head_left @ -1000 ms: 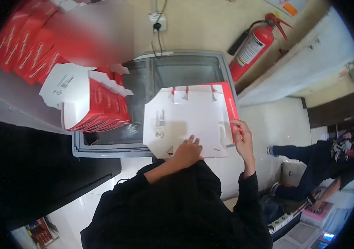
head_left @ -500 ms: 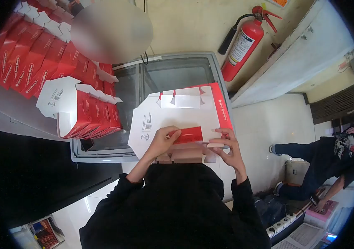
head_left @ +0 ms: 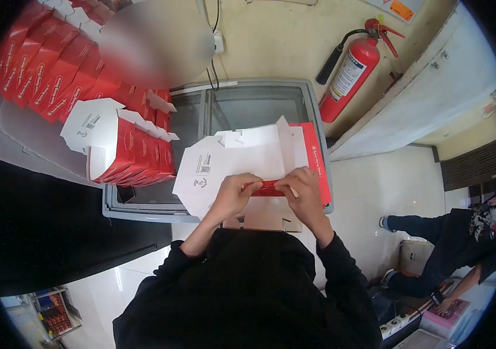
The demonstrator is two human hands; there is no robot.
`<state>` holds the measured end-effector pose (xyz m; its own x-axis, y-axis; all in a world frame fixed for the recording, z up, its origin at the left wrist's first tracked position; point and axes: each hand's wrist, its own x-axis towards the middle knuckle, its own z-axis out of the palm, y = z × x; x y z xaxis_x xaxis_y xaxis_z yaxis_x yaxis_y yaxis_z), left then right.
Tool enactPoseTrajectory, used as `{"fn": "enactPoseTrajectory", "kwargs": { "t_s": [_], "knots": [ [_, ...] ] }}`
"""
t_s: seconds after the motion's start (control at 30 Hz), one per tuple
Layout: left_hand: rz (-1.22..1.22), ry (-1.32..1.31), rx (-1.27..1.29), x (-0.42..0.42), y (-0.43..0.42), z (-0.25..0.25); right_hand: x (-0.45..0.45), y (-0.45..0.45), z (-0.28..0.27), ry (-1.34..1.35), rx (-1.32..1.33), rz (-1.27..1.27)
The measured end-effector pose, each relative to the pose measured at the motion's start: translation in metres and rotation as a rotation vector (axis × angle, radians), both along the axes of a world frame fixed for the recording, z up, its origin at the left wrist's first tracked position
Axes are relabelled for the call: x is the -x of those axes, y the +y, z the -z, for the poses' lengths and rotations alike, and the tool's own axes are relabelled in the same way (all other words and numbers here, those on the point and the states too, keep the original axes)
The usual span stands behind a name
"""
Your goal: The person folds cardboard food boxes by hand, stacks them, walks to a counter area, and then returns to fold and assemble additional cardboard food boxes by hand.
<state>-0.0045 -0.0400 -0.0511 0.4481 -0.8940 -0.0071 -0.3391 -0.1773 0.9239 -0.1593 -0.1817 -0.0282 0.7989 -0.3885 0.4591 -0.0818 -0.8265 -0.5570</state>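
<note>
A partly folded white and red cardboard box [head_left: 248, 160] lies in front of me, its printed end panel at the left. My left hand [head_left: 236, 195] is closed, pinching the box's red near flap [head_left: 268, 191]. Close beside it, my right hand [head_left: 306, 195] is closed on the same near side, toward the right corner. A side panel [head_left: 285, 148] of the box stands raised behind my right hand. Beneath the box, a red cardboard blank [head_left: 316, 160] shows along the right edge. My fingers hide part of the folded corner.
The box rests on a glass-topped chest freezer [head_left: 254, 104]. Stacked red boxes [head_left: 73, 75] fill the left, with nested ones [head_left: 131, 151] nearer. A fire extinguisher [head_left: 350, 72] hangs on the wall. At the right, a person [head_left: 434, 232] bends over a pink box [head_left: 448, 314].
My right hand has moved left and closed on the near flap, close to my left hand. The box's right side panel now stands up. My view has shifted slightly.
</note>
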Motion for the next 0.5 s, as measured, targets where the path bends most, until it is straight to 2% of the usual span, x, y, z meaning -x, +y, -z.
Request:
{"fn": "enactPoseTrajectory", "kwargs": {
  "t_s": [0.03,0.17,0.23,0.3,0.33,0.4,0.43,0.5],
  "knots": [
    [0.016,0.002,-0.018,-0.001,0.001,-0.005,-0.001,-0.004,-0.001,0.003,-0.038,-0.022],
    [0.059,-0.006,-0.147,-0.003,0.006,-0.019,-0.006,-0.012,-0.006,0.308,-0.089,-0.108],
    [0.022,-0.152,0.047,-0.001,0.023,-0.026,-0.011,-0.015,-0.013,0.411,-0.21,-0.145],
    [-0.049,-0.392,0.12,-0.003,0.046,-0.037,-0.013,-0.018,-0.012,0.382,-0.287,-0.118],
    [-0.1,-0.562,0.093,-0.007,0.057,-0.044,-0.016,-0.02,-0.012,0.364,-0.325,-0.105],
    [-0.151,-0.635,-0.004,-0.017,0.071,-0.043,-0.02,-0.02,-0.016,0.336,-0.485,-0.116],
    [-0.152,-0.539,-0.071,-0.026,0.075,-0.033,-0.022,-0.018,-0.017,0.323,-0.565,-0.125],
    [-0.234,-0.436,-0.188,-0.031,0.071,-0.029,-0.026,-0.013,-0.019,0.282,-0.471,-0.099]
  ]
}}
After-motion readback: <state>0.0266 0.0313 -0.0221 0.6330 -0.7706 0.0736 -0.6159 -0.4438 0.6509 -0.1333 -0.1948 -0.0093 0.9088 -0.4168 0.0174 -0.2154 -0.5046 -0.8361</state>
